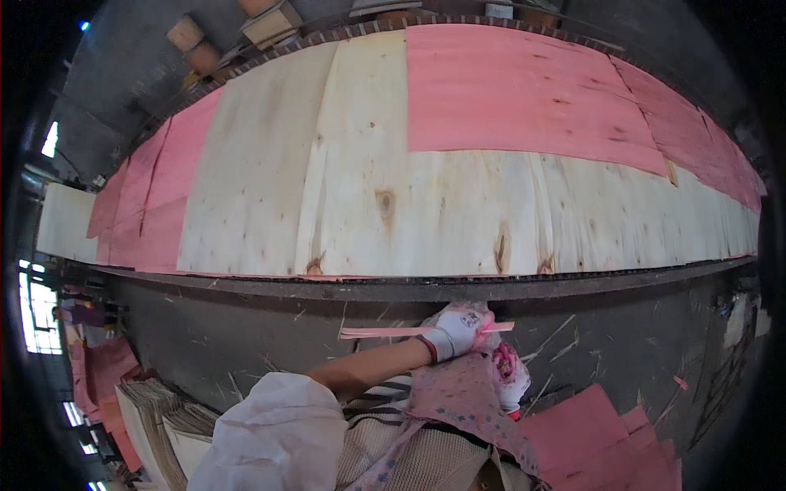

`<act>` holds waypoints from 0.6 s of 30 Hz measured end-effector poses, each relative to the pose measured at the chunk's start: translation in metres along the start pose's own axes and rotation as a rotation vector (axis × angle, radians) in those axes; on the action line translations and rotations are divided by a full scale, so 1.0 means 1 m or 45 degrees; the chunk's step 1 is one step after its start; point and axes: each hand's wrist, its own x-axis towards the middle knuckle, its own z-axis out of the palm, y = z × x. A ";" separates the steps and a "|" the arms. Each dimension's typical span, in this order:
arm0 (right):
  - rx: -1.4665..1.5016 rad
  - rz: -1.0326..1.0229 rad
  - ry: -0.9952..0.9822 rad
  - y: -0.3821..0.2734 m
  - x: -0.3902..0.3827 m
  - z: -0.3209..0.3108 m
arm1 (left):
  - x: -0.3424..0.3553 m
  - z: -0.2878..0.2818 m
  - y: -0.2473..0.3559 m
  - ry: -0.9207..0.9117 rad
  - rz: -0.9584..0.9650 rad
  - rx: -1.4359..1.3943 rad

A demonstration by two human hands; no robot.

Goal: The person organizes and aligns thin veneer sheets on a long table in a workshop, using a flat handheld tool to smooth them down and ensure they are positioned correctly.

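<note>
Long, dark-edged surface (393, 290) spans my view, bearing pale wooden sheets (360, 164) and pink sheets (524, 90). Just in front of it, I see the white-gloved left hand (458, 329) clamped on thin pink strips (377, 333); farther from it, the pink-stained right hand's (511, 376) grip I cannot tell.

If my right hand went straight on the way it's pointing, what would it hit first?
Probably the pink strips gripped in your left hand, near their right end. Your right hand seems to point up the picture toward them, though the depth between is unclear.
</note>
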 end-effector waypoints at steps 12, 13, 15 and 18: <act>-0.059 0.083 0.007 -0.024 -0.068 -0.012 | -0.088 0.013 0.006 0.391 0.202 0.154; -0.062 0.068 0.012 -0.021 -0.072 -0.012 | -0.097 0.021 0.005 0.364 0.201 0.123; -0.098 0.016 -0.031 -0.015 -0.080 -0.014 | -0.117 0.039 0.005 0.372 0.212 0.029; -0.080 0.073 -0.122 -0.009 -0.094 -0.008 | -0.155 0.058 0.003 0.422 0.141 -0.069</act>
